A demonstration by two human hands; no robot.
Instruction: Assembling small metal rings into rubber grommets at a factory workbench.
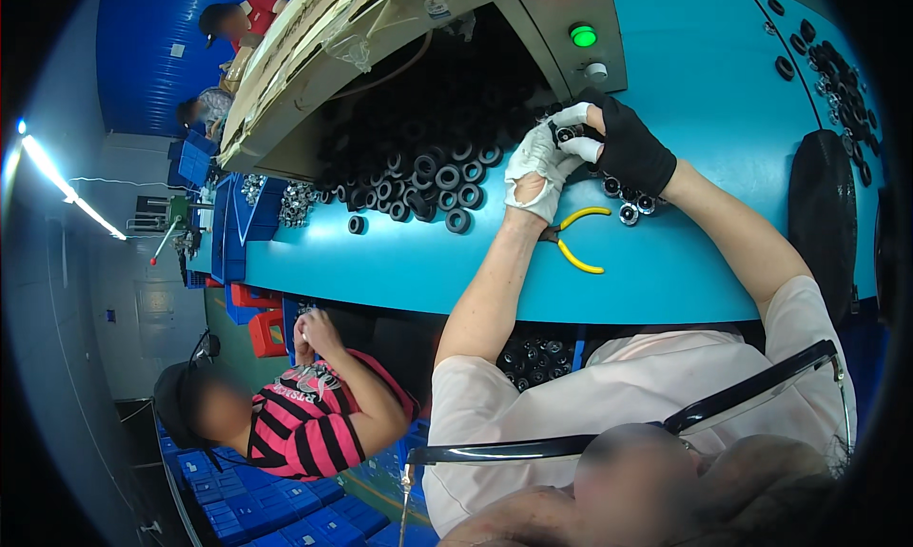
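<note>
Eyeglasses [742, 395] at 6 o'clock | left hand [537, 171] in white glove, right hand [630, 147] in black glove, both pinching small black ring [567, 134] at 1 o'clock | step: fitting ring; next needs steady fingertip alignment; yellow-handled pliers [578, 235] lie beside

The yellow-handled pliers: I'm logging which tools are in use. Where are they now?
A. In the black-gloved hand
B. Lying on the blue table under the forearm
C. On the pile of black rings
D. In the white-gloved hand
B: the yellow-handled pliers lie on the blue table, held by neither hand.

Torn white glove on left hand [537, 171], black glove on right hand [632, 147], pale pink short sleeves.
</note>
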